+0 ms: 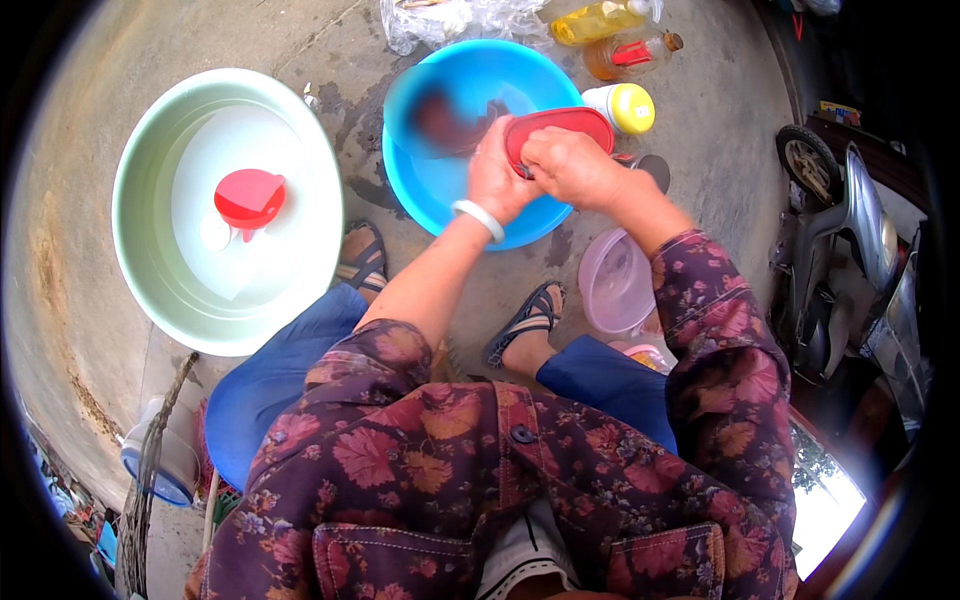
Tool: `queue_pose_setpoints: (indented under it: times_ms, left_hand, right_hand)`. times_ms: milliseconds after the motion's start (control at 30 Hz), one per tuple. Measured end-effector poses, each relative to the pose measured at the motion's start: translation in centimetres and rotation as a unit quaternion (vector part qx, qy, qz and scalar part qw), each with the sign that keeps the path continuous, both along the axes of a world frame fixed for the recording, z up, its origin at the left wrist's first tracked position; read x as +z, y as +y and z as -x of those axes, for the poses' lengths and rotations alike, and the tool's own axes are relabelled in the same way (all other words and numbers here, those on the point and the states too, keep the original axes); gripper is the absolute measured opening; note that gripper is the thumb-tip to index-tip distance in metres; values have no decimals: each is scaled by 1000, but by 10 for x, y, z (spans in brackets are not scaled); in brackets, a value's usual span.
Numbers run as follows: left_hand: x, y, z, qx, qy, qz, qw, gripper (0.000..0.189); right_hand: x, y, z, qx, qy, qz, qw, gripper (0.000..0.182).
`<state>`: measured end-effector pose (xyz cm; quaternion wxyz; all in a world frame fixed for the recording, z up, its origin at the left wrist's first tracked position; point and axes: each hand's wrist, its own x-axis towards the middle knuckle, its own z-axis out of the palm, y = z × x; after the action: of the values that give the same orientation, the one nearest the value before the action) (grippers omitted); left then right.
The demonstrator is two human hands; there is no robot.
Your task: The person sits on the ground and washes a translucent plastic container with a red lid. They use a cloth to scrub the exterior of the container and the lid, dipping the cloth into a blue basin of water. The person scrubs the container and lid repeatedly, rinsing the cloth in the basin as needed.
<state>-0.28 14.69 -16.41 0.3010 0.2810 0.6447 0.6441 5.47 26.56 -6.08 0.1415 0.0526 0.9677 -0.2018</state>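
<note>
My left hand (501, 176) holds a red oval, shallow object (592, 129), perhaps a lid or dish, by its left side. My right hand (574, 166) lies over it with curled fingers against its inner face; a small dark bit shows at its lower edge, too little to name. Both hands are above the right part of a blue plastic basin (450, 217). Part of the basin's inside is blurred, with a dark reddish patch that I cannot make out. A white bangle (480, 219) circles my left wrist.
Left stands a pale green basin (127, 217) of water with a red plastic scoop (251, 196). Beyond the blue basin are a clear plastic bag (457, 26), a yellow-liquid bottle (596, 22), an amber bottle (619, 56) and a yellow-lidded container (630, 109). A pink-purple tub (611, 285) and scooter (862, 217) are right.
</note>
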Motion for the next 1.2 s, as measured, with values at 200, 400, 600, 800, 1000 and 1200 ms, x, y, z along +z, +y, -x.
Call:
queue_pose_setpoints:
  times_ms: [200, 400, 600, 800, 1000, 1200]
  left_hand:
    - [1, 1, -2, 5, -20, 18, 1000, 85]
    - [-1, -2, -7, 14, -18, 27, 999, 88]
    - [5, -3, 1, -12, 19, 29, 999, 82]
    - [-6, 1, -9, 59, 54, 2, 997, 67]
    - [-7, -2, -9, 31, 41, 8, 999, 72]
    - [-2, -4, 1, -49, 27, 61, 997, 94]
  right_hand:
    - [-28, -9, 18, -107, 99, -90, 985, 11]
    - [-15, -14, 15, -194, -12, -17, 981, 11]
    - [7, 6, 6, -40, -159, -11, 986, 9]
    - [-14, -14, 7, -106, 18, -9, 994, 15]
    - [-16, -24, 13, -187, 10, -20, 982, 13]
    - [11, 8, 4, 3, -199, -30, 980, 7]
